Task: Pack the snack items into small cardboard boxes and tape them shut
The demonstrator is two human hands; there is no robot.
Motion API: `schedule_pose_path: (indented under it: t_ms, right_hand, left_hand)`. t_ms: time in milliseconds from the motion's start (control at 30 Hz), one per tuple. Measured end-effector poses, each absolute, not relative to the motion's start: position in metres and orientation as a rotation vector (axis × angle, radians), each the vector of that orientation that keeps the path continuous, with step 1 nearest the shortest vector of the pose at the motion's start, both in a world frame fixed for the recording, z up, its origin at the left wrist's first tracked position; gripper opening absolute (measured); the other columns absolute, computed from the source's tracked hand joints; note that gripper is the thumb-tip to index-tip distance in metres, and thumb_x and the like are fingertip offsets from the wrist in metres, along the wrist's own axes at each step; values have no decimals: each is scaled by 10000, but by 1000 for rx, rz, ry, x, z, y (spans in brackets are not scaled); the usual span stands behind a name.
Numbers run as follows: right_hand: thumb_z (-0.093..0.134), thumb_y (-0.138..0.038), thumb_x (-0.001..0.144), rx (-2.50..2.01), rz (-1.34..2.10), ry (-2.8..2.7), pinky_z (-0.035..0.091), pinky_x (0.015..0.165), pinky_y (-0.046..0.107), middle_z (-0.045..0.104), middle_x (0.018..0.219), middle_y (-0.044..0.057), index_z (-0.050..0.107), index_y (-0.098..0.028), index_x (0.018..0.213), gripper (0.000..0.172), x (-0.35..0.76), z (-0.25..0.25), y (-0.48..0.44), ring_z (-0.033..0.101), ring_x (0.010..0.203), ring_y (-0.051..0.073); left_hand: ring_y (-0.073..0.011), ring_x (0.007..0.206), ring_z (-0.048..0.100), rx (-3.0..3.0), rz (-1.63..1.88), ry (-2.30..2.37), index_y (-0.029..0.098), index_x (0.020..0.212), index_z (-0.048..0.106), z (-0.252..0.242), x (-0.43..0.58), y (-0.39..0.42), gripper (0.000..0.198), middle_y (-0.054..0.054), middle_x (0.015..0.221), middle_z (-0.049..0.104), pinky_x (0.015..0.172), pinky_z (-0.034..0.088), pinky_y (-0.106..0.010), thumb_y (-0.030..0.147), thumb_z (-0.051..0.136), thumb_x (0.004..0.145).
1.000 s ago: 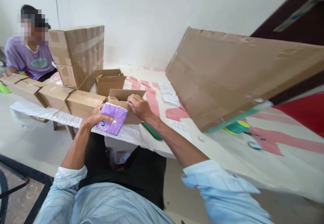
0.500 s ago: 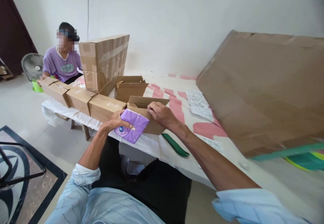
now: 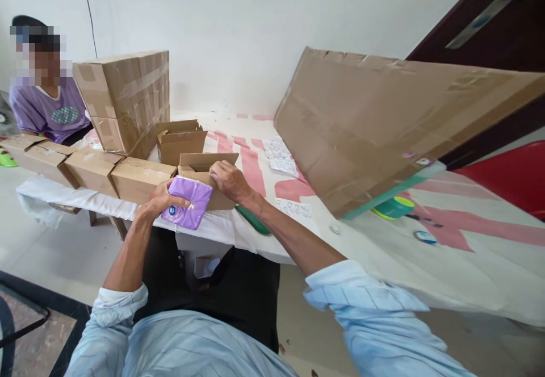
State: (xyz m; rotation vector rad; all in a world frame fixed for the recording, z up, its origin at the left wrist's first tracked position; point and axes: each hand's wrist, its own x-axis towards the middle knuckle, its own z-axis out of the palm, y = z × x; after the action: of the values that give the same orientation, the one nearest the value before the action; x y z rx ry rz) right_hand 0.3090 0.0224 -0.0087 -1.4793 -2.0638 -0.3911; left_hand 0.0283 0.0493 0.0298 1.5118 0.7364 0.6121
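Observation:
My left hand (image 3: 159,200) is closed around a purple soft packet (image 3: 188,201), held just in front of a small open cardboard box (image 3: 200,164) at the table's near edge. My right hand (image 3: 227,179) rests on that box's front flap, fingers curled over its edge. Whether anything lies inside the box is hidden.
A row of closed small boxes (image 3: 91,168) runs left along the table edge. Behind stand a taped stack of cartons (image 3: 125,96) and another open box (image 3: 179,135). A big flat cardboard sheet (image 3: 383,121) leans at right. A green tool (image 3: 254,220), tape rolls (image 3: 394,206) and a seated person (image 3: 46,104) are nearby.
Only my view swung left and back to the right. Both hands keep the same hold on the packet and the box flap.

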Motion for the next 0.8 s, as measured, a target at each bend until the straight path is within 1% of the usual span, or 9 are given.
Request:
schedule_pose_path:
  t_ms: [133, 233, 367, 467, 567, 667, 733, 800]
  right_hand:
    - [366, -217, 1123, -1445, -413, -2040, 492, 848, 412, 715, 1004, 127, 643, -229, 968, 317, 307, -14, 12, 595, 938, 283]
    - [337, -249, 1146, -1332, -400, -1988, 512, 884, 426, 730, 1062, 119, 635, -244, 978, 342, 307, -16, 2, 622, 954, 273]
    - [361, -295, 1154, -1203, -329, -1897, 529, 969, 458, 739, 1129, 121, 635, -251, 987, 324, 306, -20, -10, 667, 1055, 279]
    - [394, -345, 1151, -1195, -265, -1821, 538, 984, 469, 743, 1129, 118, 631, -261, 987, 301, 305, -23, -16, 682, 1074, 283]
    - [456, -380, 1129, -1182, -169, -1734, 550, 974, 464, 746, 1113, 106, 621, -270, 953, 265, 303, -22, -22, 693, 1049, 278]
    - [548, -390, 1080, -1155, -3, -1544, 563, 958, 442, 749, 1077, 81, 616, -269, 930, 204, 302, -18, -29, 697, 1025, 263]
    - [594, -391, 1048, -1139, 140, -1386, 578, 885, 402, 753, 1073, 62, 630, -260, 929, 180, 302, -14, -34, 689, 925, 228]
    - [637, -395, 1019, -1123, 274, -1244, 573, 775, 350, 756, 1070, 45, 663, -249, 937, 169, 304, -11, -39, 641, 781, 178]
  left_hand:
    - [-151, 619, 648, 1486, 612, 755, 151, 977, 734, 33, 31, 48, 531, 7, 780, 724, 601, 521, -260, 273, 923, 497]
    - [-153, 603, 656, 1469, 631, 763, 147, 977, 729, 35, 33, 47, 552, 6, 774, 731, 598, 527, -264, 273, 928, 477]
    - [-156, 586, 663, 1451, 639, 776, 141, 961, 719, 35, 35, 47, 553, -2, 763, 737, 590, 539, -271, 267, 934, 467]
    - [-152, 584, 662, 1448, 649, 782, 140, 962, 729, 34, 36, 48, 543, -4, 764, 739, 574, 530, -260, 262, 933, 474]
    - [-153, 601, 669, 1449, 650, 780, 142, 965, 741, 34, 36, 48, 536, -9, 779, 746, 577, 530, -254, 265, 928, 479]
    - [-150, 603, 661, 1447, 643, 789, 147, 961, 743, 35, 36, 48, 529, -4, 766, 740, 576, 527, -251, 273, 923, 480]
    - [-145, 604, 648, 1448, 644, 789, 149, 943, 738, 37, 37, 47, 514, 2, 747, 730, 577, 520, -245, 276, 920, 479]
    - [-143, 606, 639, 1447, 647, 793, 149, 927, 730, 38, 37, 47, 511, 9, 726, 719, 579, 516, -244, 275, 919, 469]
